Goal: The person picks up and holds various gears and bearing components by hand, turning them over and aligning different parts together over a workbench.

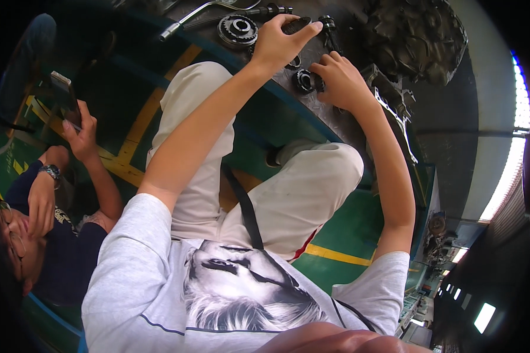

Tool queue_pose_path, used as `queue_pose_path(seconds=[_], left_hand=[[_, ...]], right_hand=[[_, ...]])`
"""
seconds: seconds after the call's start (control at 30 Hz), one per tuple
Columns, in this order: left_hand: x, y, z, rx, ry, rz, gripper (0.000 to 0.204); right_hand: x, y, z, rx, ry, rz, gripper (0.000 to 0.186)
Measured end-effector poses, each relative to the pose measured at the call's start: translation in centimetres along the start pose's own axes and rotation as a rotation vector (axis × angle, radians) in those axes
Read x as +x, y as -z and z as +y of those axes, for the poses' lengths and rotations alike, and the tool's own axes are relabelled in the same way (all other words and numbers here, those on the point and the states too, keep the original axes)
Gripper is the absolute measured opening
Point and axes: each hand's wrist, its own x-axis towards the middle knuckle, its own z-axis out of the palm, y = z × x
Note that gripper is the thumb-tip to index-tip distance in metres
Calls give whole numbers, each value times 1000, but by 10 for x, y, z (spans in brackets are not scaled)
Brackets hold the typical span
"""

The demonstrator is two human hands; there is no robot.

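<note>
At the metal bench top (338,120), my left hand (280,44) is closed round a dark, round metal part (296,25), its thumb stretched along the near side. My right hand (343,82) sits lower and to the right, fingers curled at a small dark gear (304,81) with a pale ring round its hole. Part of that gear is hidden behind the fingertips. Between the hands lies a thin metal ring (296,61). A toothed shaft (330,34) lies just beyond them. Left of my left hand rests a larger gear (238,29) with a bright hub.
A long-handled socket wrench (185,22) lies at the bench's far left, beside another shaft (271,10). A big dark gearbox casing (415,38) stands at the far right, with a light metal bracket (394,117) nearer. On the left, a seated co-worker's hand holds a phone (66,97).
</note>
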Motion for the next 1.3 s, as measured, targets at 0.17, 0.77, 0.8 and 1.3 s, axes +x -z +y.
queue_pose_path(seconds=[0.17, 0.77, 0.8, 1.3], left_hand=[[-1, -1, 3, -4, 21, -2, 60], [-4, 1, 5, 54, 21, -18, 65], [-3, 1, 4, 46, 19, -19, 65], [-4, 6, 14, -72, 138, -44, 58]], right_hand=[[9, -11, 0, -13, 24, -34, 50], [7, -15, 16, 496, -16, 3, 61], [6, -15, 16, 498, -18, 2, 61], [-25, -40, 50, 633, -314, 202, 66]])
